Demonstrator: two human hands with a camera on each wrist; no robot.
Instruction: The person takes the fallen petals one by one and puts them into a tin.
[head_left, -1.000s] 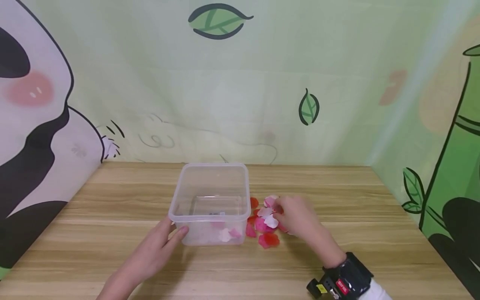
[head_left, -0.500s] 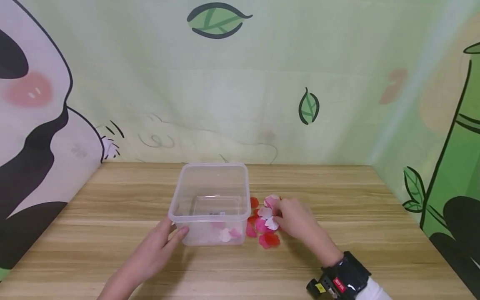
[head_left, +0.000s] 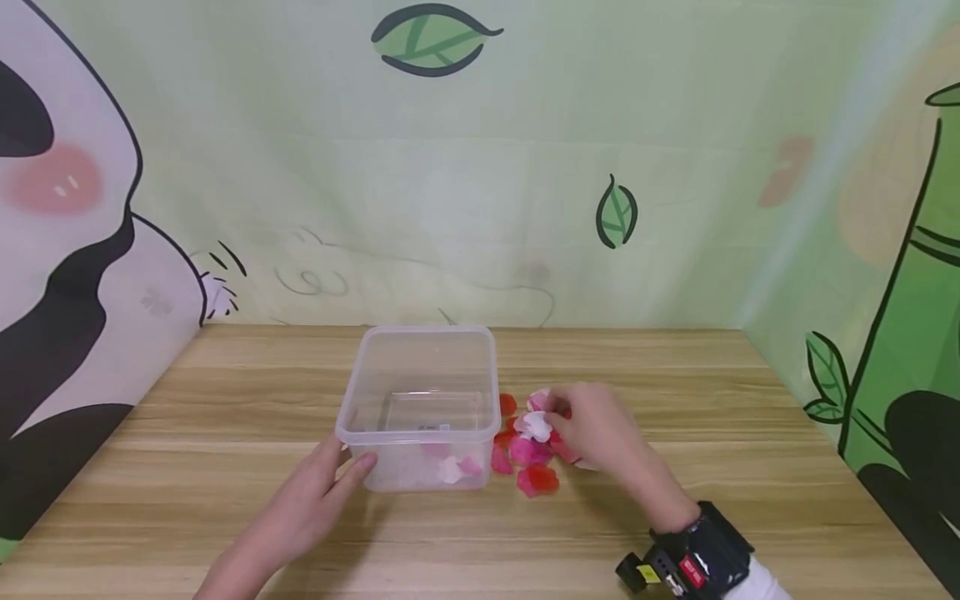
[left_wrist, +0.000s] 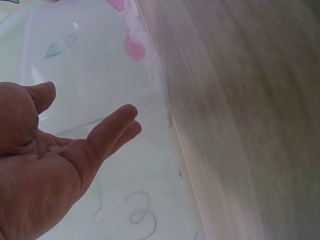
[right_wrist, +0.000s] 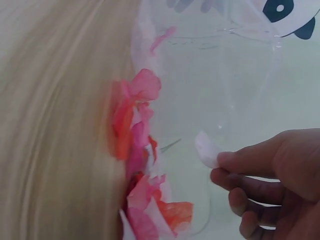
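The right hand has shifted upward, pinching a thin white petal right of the clear rectangular plastic tub; best keep the pinch light. The left hand, fingers extended, touches the tub.

White petal pinched, pink-red petals beside clear box

the left grip is spread, the right grip curled into a pinch.

The head view looks forward and down; both wrist views, much nearer, share the box.
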